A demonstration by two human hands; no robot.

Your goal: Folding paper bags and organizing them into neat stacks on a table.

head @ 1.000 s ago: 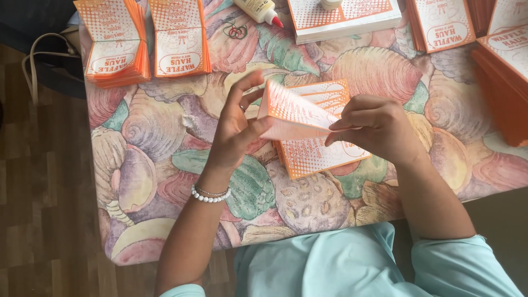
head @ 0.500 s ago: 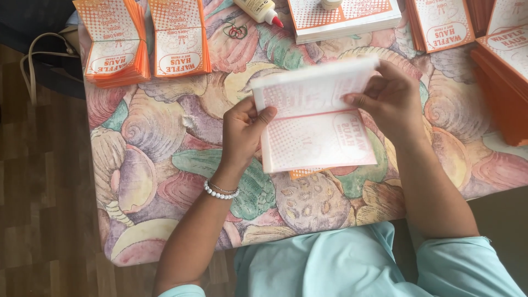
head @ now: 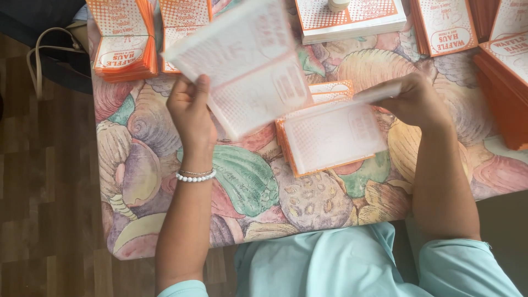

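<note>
My left hand holds up a flat white and orange paper bag, blurred by motion, above the table toward its far left. My right hand pinches the upper edge of another paper bag that lies on a small pile of orange-edged bags at the table's middle. A white bead bracelet circles my left wrist.
The table carries a cloth printed with big shells. Stacks of orange bags stand at the far left, far middle and right. A dark bag with a pale strap sits on the wood floor at left.
The two hands have come apart. My left hand lifted one bag up and to the left, while my right hand stayed right and now holds a second bag on the pile.
</note>
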